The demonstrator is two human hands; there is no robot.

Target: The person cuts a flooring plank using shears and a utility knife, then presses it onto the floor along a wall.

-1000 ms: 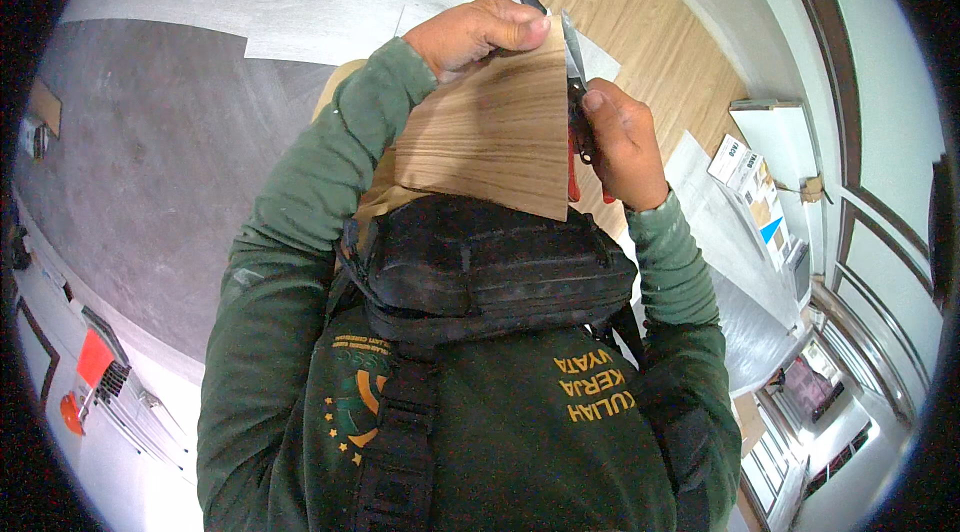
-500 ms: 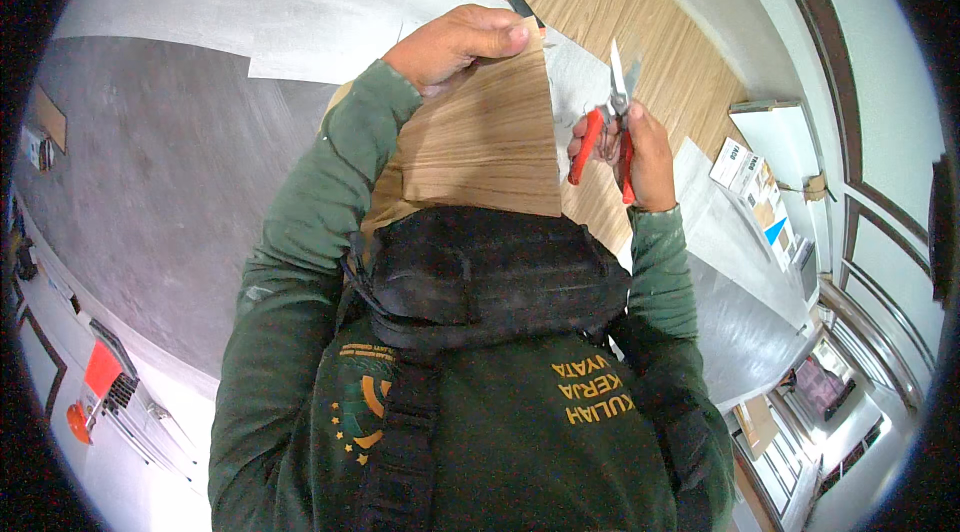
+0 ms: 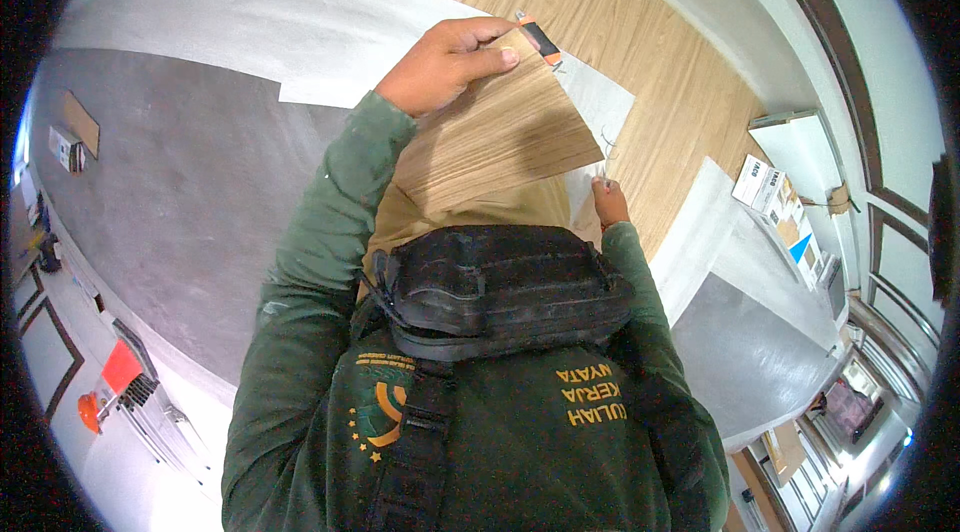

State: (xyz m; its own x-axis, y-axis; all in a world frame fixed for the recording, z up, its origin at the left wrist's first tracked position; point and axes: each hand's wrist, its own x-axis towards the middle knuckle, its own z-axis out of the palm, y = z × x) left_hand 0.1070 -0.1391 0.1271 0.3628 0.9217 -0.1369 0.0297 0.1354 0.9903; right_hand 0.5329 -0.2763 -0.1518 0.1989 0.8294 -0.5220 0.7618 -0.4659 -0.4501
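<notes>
Your left hand [image 3: 460, 67] holds the wood-grain plank piece [image 3: 500, 127] at 12 o'clock from the black pouch [image 3: 510, 282], in front of your khaki trousers [image 3: 500, 210]. That grip is closed on the piece's upper corner, thumb flat on the face, probably to steady it while leaving the edge toward 2 o'clock uncovered. Your right hand [image 3: 611, 204] sits at 4 o'clock from the piece, near its lower corner; a speck of red and metal shows there (too little to name), so I cannot tell how that grip stands. A black-and-orange cutter [image 3: 540, 40] seems to lie at 1 o'clock, just beside the piece's top, perhaps kept there for easy reach.

The piece itself looks thin and stiff, light brown with darker streaks, with straight edges and a shadow across its face. It is close in tone to the wood-look floor [image 3: 690, 112] at 3 o'clock.
</notes>
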